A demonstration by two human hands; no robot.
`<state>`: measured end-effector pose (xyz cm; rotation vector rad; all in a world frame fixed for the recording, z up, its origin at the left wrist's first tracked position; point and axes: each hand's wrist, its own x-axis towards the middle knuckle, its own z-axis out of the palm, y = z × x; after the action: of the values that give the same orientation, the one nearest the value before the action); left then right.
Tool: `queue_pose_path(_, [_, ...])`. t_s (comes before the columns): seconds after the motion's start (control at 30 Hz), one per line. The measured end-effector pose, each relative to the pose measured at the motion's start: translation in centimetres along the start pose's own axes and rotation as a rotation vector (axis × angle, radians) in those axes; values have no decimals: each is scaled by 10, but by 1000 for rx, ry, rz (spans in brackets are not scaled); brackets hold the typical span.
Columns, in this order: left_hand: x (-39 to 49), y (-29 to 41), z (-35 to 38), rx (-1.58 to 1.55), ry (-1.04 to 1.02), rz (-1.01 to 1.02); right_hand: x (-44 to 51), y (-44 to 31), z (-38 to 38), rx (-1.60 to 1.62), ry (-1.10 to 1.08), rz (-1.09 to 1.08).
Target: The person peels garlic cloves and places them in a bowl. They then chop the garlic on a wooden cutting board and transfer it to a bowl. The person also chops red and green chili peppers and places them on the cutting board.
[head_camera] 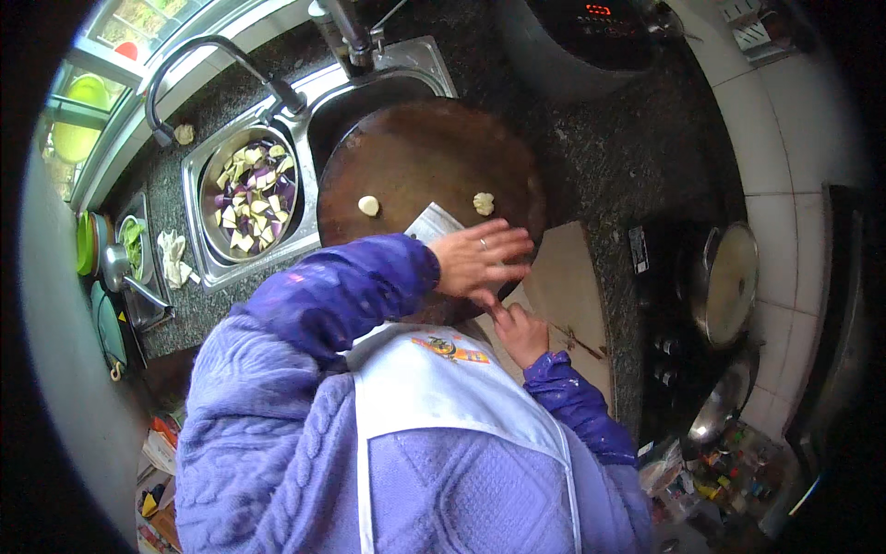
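Note:
A round dark wooden chopping board lies before me, partly over the sink. A peeled garlic clove sits on its left part and what looks like a crushed clove on its right. The metal blade of a cleaver shows between them. My left hand, slightly blurred and with a ring, is spread flat over the blade, hiding much of it. Just below and to the right, my right hand has curled fingers at the cleaver's near end; the handle is hidden inside it.
A steel basin of cut eggplant stands in the left sink beneath a faucet. Brown cardboard lies right of the board. A pot is on the stove at right; a dark electric cooker stands behind.

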<state>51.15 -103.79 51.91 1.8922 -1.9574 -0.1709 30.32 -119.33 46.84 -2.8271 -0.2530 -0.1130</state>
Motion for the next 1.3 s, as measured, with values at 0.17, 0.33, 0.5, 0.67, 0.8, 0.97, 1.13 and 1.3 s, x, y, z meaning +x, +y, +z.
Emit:
queue_pose_path(0.17, [15, -27, 32, -64, -204, 249, 5, 6, -3, 107, -4, -11])
queue_pose_path(0.33, [19, -31, 33, -168, -280, 217, 4, 15, 8, 203, -42, -43])
queue_pose_path(0.5, [17, -32, 38, -265, -245, 215, 5, 27, -1, 252, -130, -111])
queue_pose_path(0.67, [14, -27, 40, -235, -256, 174, 2, 35, 6, 252, -173, -132])
queue_pose_path(0.8, [15, -18, 38, -262, -165, 15, 19, 38, -25, 216, -342, -63])
queue_pose_path(0.97, [29, -28, 32, -191, -212, 60, 18, 48, -8, 428, -252, 16])
queue_pose_path(1.13, [5, -14, 21, -61, 123, -83, 24, 28, -9, 188, -286, 60])
queue_pose_path(1.3, [-53, 9, -55, 12, 1055, -810, 17, 3, -50, 584, -244, 410])
